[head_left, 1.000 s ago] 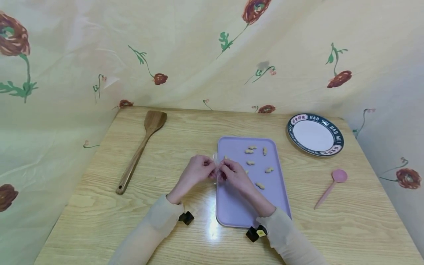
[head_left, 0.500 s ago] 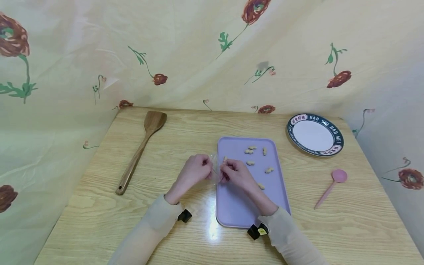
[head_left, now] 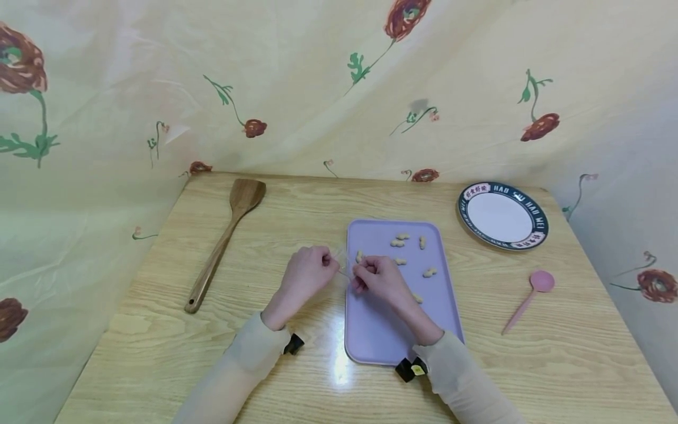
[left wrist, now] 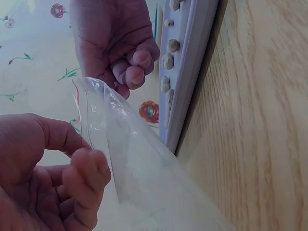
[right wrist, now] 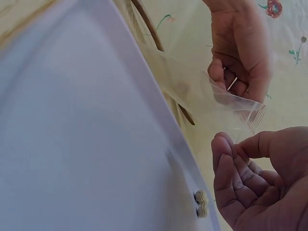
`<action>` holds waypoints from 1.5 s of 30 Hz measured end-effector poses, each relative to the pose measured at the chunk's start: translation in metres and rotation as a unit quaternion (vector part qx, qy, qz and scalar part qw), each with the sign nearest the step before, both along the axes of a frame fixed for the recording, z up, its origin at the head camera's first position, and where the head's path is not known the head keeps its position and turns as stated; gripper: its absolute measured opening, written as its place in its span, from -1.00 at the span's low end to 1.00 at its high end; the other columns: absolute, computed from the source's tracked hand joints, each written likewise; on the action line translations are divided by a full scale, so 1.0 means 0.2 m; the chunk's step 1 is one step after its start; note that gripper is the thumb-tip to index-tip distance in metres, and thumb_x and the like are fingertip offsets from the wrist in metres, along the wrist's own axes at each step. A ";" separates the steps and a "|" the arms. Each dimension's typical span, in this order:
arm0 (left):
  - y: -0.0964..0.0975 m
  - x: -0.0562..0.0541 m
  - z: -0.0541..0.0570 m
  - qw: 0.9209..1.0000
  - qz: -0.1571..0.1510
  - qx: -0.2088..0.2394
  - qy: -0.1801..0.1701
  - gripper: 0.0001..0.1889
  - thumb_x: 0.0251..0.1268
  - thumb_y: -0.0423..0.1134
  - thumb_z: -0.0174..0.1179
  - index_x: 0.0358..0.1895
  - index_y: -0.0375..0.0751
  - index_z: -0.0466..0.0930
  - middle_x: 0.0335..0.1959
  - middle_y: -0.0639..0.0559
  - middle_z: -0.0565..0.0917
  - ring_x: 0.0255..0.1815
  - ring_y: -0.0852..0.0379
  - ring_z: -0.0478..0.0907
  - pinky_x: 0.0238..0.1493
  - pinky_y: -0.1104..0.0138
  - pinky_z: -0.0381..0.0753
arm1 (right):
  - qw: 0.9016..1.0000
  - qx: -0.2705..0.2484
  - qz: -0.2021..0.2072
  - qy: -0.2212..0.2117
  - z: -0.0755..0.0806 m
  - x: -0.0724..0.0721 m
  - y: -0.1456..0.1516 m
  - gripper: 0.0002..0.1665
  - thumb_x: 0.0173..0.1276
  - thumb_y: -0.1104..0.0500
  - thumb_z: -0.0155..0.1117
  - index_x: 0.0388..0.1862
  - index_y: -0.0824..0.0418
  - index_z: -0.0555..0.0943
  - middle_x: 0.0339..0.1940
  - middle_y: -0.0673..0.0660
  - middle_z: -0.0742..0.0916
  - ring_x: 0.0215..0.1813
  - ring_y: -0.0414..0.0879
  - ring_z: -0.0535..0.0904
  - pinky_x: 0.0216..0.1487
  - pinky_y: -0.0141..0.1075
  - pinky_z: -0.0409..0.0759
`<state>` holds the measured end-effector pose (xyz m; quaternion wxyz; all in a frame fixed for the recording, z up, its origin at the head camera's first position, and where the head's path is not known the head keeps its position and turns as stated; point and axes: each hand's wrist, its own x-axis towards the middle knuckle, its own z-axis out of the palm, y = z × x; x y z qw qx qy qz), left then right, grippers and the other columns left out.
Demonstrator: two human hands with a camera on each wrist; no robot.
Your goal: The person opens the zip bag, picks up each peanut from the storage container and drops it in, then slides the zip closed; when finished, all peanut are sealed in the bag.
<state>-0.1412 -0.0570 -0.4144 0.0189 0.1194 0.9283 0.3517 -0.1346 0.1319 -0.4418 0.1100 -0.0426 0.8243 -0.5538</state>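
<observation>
Between my hands hangs a clear zip-lock bag (left wrist: 149, 166), with a red line along its mouth in the left wrist view. My left hand (head_left: 306, 272) pinches one side of the mouth between thumb and fingers. The opposite side is pinched by my right hand (head_left: 382, 277), over the left part of a purple tray (head_left: 378, 338). The mouth is spread into a gap, and the bag's body hangs below the hands. Several peanuts (head_left: 429, 272) lie scattered on the tray; my right hand and forearm hide part of it.
A wooden spatula (head_left: 219, 244) lies at the left of the wooden table (head_left: 159, 365). At the back right is a white plate with a dark patterned rim (head_left: 500, 217), and nearer, a pink spoon (head_left: 531, 297). Floral cloth (head_left: 318, 88) hangs behind the table.
My left hand has shifted a little to the left, away from my right hand. The bag's mouth, pressed together between the fingers before, is now pulled apart.
</observation>
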 end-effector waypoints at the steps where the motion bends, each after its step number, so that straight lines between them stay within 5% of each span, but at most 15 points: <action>1: 0.00 0.00 0.00 1.000 0.000 -0.006 0.006 -0.66 0.19 -0.35 0.15 -0.69 -0.07 0.27 -0.77 0.17 0.21 -0.73 0.26 0.16 -0.66 0.40 0.17 | 1.000 0.003 -0.001 0.000 0.00 0.00 0.00 -0.74 0.47 0.26 0.19 -0.42 0.36 0.64 -0.62 0.12 0.71 -0.53 -0.06 0.67 -0.45 -0.30 0.64; 16: -0.02 0.03 0.05 0.999 -0.022 -0.039 0.000 -0.62 0.10 -0.42 0.11 -0.73 -0.05 0.18 -0.79 0.19 0.14 -0.75 0.29 0.05 -0.70 0.42 0.09 | 0.998 0.051 -0.014 0.030 0.02 0.01 0.01 -0.76 0.41 0.28 0.19 -0.44 0.34 0.69 -0.64 0.09 0.70 -0.55 -0.07 0.65 -0.49 -0.31 0.60; 29: -0.04 0.05 0.10 0.998 -0.011 -0.066 -0.019 -0.62 -0.03 -0.43 0.09 -0.78 -0.03 0.11 -0.80 0.22 0.05 -0.75 0.28 -0.01 -0.73 0.42 0.04 | 0.995 0.076 -0.016 0.056 0.03 0.01 0.02 -0.81 0.36 0.28 0.26 -0.40 0.34 0.73 -0.65 0.04 0.72 -0.57 -0.13 0.65 -0.50 -0.36 0.56; 39: -0.05 0.05 0.09 0.998 -0.035 -0.046 -0.039 -0.61 0.17 -0.36 0.10 -0.76 -0.05 0.19 -0.83 0.21 0.12 -0.79 0.28 0.05 -0.76 0.42 0.08 | 0.998 0.036 -0.023 0.037 0.03 0.01 0.02 -0.85 0.34 0.35 0.27 -0.27 0.45 0.72 -0.55 0.16 0.75 -0.50 -0.04 0.71 -0.44 -0.29 0.67; 45: -0.05 0.05 0.09 0.997 -0.051 -0.053 -0.006 -0.64 0.30 -0.28 0.11 -0.67 -0.07 0.28 -0.76 0.16 0.23 -0.74 0.24 0.16 -0.69 0.37 0.17 | 0.998 0.036 -0.021 0.039 0.03 0.02 0.01 -0.84 0.34 0.35 0.26 -0.26 0.44 0.73 -0.56 0.15 0.75 -0.49 -0.02 0.72 -0.45 -0.30 0.66</action>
